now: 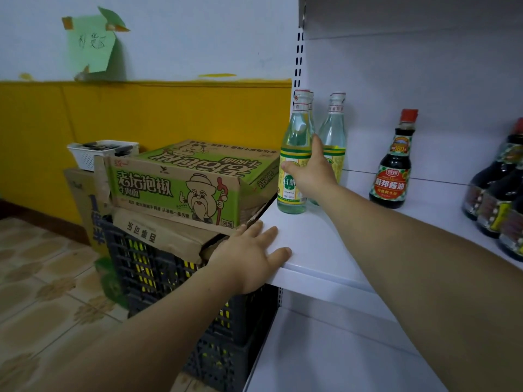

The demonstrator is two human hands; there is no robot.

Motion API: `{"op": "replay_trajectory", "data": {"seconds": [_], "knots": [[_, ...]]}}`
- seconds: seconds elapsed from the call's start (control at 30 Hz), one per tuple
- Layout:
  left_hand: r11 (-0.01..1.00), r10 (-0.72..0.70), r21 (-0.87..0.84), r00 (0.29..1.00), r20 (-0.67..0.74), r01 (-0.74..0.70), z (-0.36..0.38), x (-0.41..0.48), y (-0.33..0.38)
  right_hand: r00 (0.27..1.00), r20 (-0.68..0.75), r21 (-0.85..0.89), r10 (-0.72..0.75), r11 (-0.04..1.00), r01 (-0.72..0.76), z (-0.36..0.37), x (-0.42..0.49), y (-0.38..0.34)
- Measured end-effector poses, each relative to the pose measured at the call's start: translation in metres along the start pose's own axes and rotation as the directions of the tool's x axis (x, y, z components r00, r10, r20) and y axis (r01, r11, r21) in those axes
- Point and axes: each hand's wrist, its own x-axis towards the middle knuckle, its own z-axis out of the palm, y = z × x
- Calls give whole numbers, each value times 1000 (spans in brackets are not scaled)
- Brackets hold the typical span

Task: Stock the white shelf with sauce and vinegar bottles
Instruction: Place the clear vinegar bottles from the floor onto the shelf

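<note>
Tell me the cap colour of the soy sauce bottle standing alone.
The cap is red, on the soy sauce bottle; the head view shows it.

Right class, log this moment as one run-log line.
right hand: grips front vinegar bottle | left hand: rests flat on white shelf

Location: a small grocery shop. White slotted retail shelving carries labelled soy sauce bottles; noodle cartons stack on a crate.
</note>
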Motion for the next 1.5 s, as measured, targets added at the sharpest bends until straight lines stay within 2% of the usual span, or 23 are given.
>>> {"op": "replay_trajectory", "data": {"seconds": [0.33,0.47,0.6,0.77,0.9,1.0,1.13,1.27,1.5], "knots": [[1000,-3,-11,1000,-16,3,4,3,-3,1000,-24,-50,-19,999,18,7,7,4],[1000,-14,-26,1000,19,15,-2,1,1,1000,-14,-68,4,998,-5,6,5,1],[992,-18,-126,994,108,32,-12,0,0,998,37,-149,48,988,-42,-5,-16,-7],[973,-71,-213,993,89,89,-28,-32,0,994,107,-326,-28,943,62,-23,-70,-24],[981,-97,-165,994,57,105,-49,-90,-6,971,235,-389,-53,910,143,-30,-125,-56],[974,-179,-123,979,96,190,-63,-135,-23,940,334,-345,-62,920,184,-21,-166,-85],[921,-360,-107,923,138,375,-68,-208,-48,884,461,-304,-80,922,242,9,-226,-116],[845,-491,-169,862,128,507,-50,-296,-75,767,641,-278,-37,920,276,54,-285,-131],[638,-692,-261,688,219,724,8,-413,-124,611,792,-226,-12,923,312,146,-370,-129]]}}
